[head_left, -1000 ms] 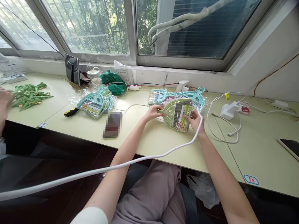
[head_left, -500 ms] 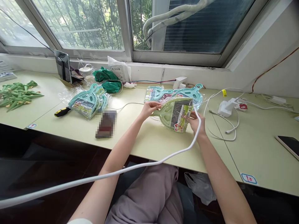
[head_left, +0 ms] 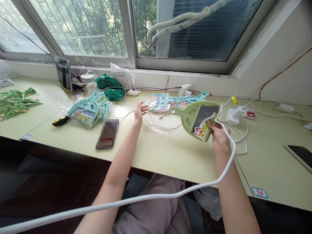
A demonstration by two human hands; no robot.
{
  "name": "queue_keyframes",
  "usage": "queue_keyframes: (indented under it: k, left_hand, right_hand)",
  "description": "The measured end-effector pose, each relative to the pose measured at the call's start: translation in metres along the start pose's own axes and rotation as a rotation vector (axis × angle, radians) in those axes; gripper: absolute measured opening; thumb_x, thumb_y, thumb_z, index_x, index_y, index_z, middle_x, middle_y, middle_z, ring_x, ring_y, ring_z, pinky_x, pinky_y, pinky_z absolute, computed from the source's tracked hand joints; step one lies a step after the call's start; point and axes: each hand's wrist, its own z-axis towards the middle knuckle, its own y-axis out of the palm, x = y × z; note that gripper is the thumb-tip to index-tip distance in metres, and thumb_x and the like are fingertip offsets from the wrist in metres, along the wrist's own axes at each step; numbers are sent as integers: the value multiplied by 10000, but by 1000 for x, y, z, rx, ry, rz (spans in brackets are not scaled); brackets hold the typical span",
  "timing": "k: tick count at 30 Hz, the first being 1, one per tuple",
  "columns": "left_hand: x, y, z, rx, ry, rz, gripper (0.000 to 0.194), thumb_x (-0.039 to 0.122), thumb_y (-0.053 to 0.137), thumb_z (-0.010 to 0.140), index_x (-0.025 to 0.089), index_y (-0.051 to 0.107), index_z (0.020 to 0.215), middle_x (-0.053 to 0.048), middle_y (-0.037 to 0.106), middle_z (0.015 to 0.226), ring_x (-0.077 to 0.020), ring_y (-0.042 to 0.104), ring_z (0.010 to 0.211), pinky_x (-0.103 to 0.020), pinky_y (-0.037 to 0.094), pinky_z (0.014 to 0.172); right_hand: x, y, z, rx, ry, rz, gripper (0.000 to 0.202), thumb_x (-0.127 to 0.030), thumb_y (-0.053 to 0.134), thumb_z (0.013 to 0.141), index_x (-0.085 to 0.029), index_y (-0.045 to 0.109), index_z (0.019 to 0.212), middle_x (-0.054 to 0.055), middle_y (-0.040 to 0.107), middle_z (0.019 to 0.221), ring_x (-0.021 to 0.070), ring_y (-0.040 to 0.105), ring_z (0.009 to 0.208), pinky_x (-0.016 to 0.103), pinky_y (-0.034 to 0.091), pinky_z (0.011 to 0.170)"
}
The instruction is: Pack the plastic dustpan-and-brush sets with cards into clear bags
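Okra (head_left: 18,102) left of dustpan (head_left: 186,116), power adapter (head_left: 233,116) right.

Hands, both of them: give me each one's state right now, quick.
Left hand: open, nothing visibly held.
Right hand: closed, holding the green dustpan with its brush at the label end.

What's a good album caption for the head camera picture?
Right hand holds a green dustpan-and-brush set; left hand open near clear plastic.
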Motion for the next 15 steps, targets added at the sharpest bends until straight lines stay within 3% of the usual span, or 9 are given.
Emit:
queue_keyframes:
  k: [2,5,7,11,15]
  left_hand:
    - [-3,1,-1,-41,-21,3,498,526,517,865,170,545,1212,-110,696,1024,-167,678,820,-265,503,700]
    - [0,2,-8,-160,8,204,438,415,693,757,165,610,1107,-90,707,942,-158,665,724,-259,490,656]
    - [6,1,-13,-142,52,338,343,327,717,733,165,638,1025,-72,707,891,-158,655,702,-260,490,651]
    - [22,-16,-14,142,148,550,234,176,639,773,200,627,1005,-58,695,951,-183,652,829,-299,495,768]
    - [30,-33,-5,527,202,718,342,133,584,797,189,557,1133,-117,620,1178,-265,559,1113,-391,441,920]
  right_hand:
    - [1,0,-1,-51,14,-25,474,-227,901,378,-139,671,783,14,694,722,165,664,681,259,556,571]
    - [4,-2,0,-130,33,-74,492,-285,904,403,-142,681,818,27,705,752,167,671,662,258,560,543]
    - [5,-6,2,-162,54,-110,484,-293,903,419,-149,682,825,31,710,775,168,676,680,252,563,547]
    - [1,-24,-8,-222,120,-173,407,-281,884,491,-167,680,825,43,720,816,170,684,713,246,577,561]
    - [-5,-49,-43,-265,182,-220,420,-283,869,529,-183,666,882,55,729,828,195,694,675,285,601,555]
